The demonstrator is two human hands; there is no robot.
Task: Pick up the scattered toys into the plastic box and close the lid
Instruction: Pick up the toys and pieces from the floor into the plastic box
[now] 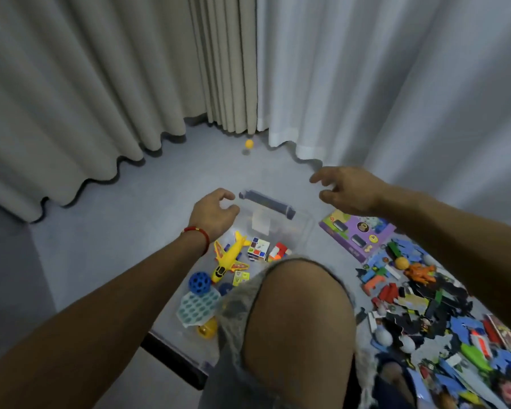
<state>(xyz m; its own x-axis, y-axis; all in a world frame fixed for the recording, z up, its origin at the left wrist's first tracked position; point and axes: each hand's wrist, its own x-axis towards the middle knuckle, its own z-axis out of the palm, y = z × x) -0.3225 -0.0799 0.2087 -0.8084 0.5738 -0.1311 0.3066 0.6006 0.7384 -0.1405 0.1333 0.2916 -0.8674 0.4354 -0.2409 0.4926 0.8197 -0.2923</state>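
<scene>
A clear plastic box (303, 228) with dark handles stands on the floor in front of me. Inside lie a yellow toy plane (229, 256), a blue holed ball (199, 284), a puzzle cube (258, 249), a teal bubble pad (198, 308) and a yellow ball (207, 330). My left hand (214, 214) hovers over the box's far left corner, fingers curled and empty. My right hand (348, 190) reaches forward past the box's far right corner, fingers spread and empty. A small orange ball (249, 143) lies far off by the curtains. My knee hides the box's near right part.
A dense heap of scattered toys (425, 305) covers the floor on the right, with a purple card pack (357, 234) at its far edge. Beige curtains (86, 98) and white curtains (396, 84) hang to the floor around the corner. My bent knee (298, 314) fills the lower centre.
</scene>
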